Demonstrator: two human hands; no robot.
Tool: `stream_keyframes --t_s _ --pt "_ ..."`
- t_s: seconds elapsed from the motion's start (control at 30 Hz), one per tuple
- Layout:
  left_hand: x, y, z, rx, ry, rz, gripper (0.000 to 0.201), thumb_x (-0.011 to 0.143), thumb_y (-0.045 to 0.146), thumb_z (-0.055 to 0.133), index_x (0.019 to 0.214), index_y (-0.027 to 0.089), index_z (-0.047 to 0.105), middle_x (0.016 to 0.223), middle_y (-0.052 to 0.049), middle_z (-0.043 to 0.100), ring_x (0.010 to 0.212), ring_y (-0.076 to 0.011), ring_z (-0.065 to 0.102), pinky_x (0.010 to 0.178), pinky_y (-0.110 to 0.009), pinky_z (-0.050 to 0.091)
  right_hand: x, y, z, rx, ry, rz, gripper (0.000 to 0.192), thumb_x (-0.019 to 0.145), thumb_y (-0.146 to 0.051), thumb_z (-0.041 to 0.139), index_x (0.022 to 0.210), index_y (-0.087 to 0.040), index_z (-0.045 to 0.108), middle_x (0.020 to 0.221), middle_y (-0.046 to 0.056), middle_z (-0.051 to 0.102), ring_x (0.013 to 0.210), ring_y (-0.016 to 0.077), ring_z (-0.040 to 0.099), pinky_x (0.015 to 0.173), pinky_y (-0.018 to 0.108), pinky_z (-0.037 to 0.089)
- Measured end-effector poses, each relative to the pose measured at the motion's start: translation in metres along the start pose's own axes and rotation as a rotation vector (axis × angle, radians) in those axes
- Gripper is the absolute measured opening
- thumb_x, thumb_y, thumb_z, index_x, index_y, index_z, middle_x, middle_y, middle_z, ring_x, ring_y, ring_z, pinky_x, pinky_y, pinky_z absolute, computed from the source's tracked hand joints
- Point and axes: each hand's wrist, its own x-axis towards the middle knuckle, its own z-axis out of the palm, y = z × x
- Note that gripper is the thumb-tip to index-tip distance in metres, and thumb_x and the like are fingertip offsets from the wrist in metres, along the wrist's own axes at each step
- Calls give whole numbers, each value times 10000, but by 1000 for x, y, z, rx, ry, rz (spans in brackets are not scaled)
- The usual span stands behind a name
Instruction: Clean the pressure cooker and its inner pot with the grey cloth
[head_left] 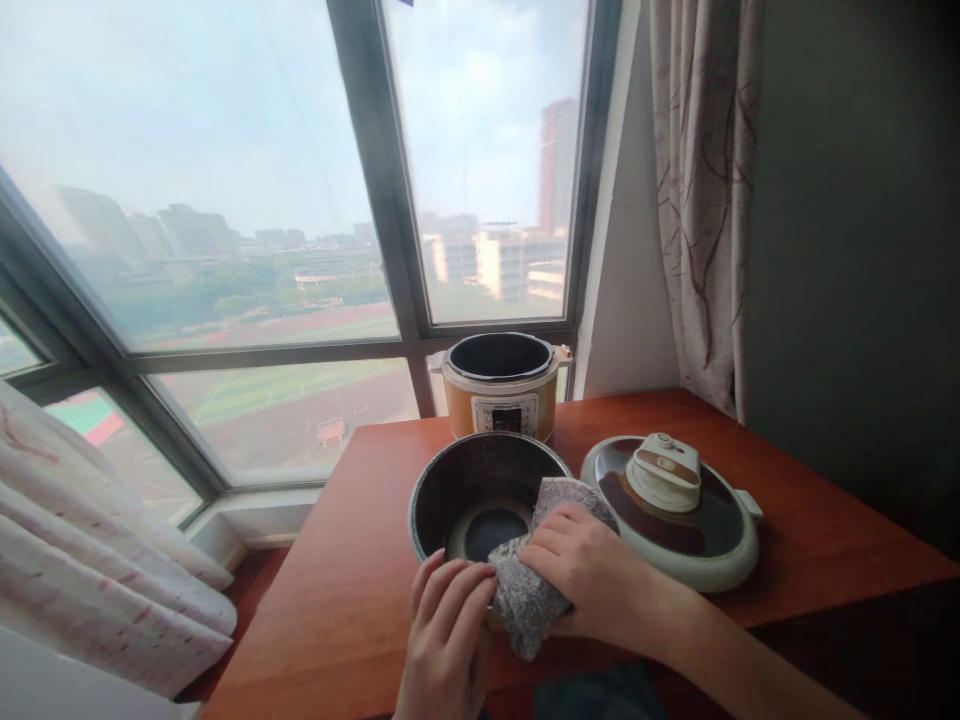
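The right hand point(581, 565) reaches in from the lower right, palm down, its fingers curled over a grey cloth point(534, 570) and pressing it against the near rim of the dark pot point(469, 490). Just to its left, the left hand point(448, 625) rests with fingers together and flat on the pot's near edge, fingertips touching the cloth. Beyond the right hand's knuckles lies the lid point(675, 510); farther back stands the cooker point(501, 385).
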Motion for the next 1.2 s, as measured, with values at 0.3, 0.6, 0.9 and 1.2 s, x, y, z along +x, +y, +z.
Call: stream_keyframes --t_s 0.3,0.6,0.9,1.2 --pt "13 -28 -11 -44 19 -91 262 848 -9 486 817 220 609 948 -23 686 952 -151 643 1134 -406 399 11 -21 4 -39 17 51 492 720 -543 817 967 -186 585 954 39 672 869 242 577 760 367 344" --pt "29 -85 -30 -430 -191 -65 251 843 21 511 708 216 595 784 -21 681 949 -172 681 1022 -370 500 -12 25 -12 147 -28 -138 346 842 -459 725 1054 -198 646 1025 53 701 1000 233 585 944 370 368" --pt "36 -108 -31 -549 -337 -154 317 825 12 466 847 214 709 1130 -78 751 1231 -240 620 1137 -499 399 -27 34 -44 358 16 -60 694 610 -28 591 1259 -268 641 1332 39 622 1328 264 464 1220 495 126" --pt "81 -15 -29 -555 -365 -279 424 849 75 494 1207 240 651 1338 -81 636 1260 -229 581 1081 -372 452 -76 48 40 1008 857 920 377 840 -415 624 1163 -223 624 1249 110 647 1133 291 612 982 455 488"
